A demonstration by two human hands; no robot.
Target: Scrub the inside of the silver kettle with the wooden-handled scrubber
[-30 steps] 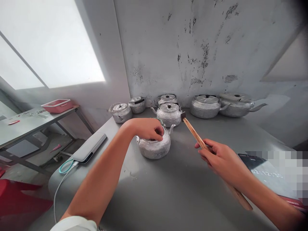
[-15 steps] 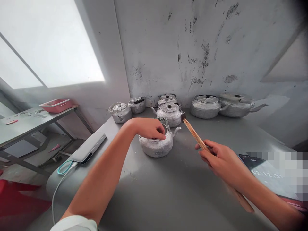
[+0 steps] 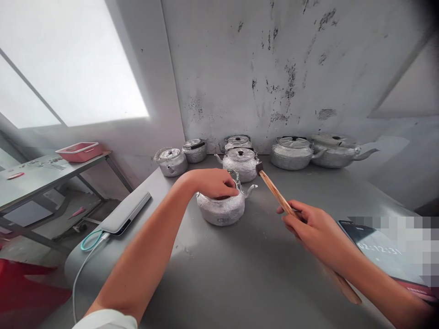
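A small silver kettle (image 3: 222,209) stands on the grey metal table (image 3: 260,269), its spout pointing right. My left hand (image 3: 212,182) lies curled over the kettle's open top and grips its rim. My right hand (image 3: 313,228) is closed round the wooden handle of a small hammer (image 3: 276,194). The hammer's dark head hangs just right of the kettle's spout, close to the kettles behind. The hammer does not touch the held kettle.
Several more silver kettles (image 3: 293,153) line the back of the table against a stained wall. A white power bank (image 3: 126,212) with a teal cable lies at the left edge. A phone (image 3: 373,246) lies at the right. A side table with a red tray (image 3: 79,151) stands left.
My left hand has turned the kettle, so its spout swung further right and up. The hammer and my right hand have hardly moved.
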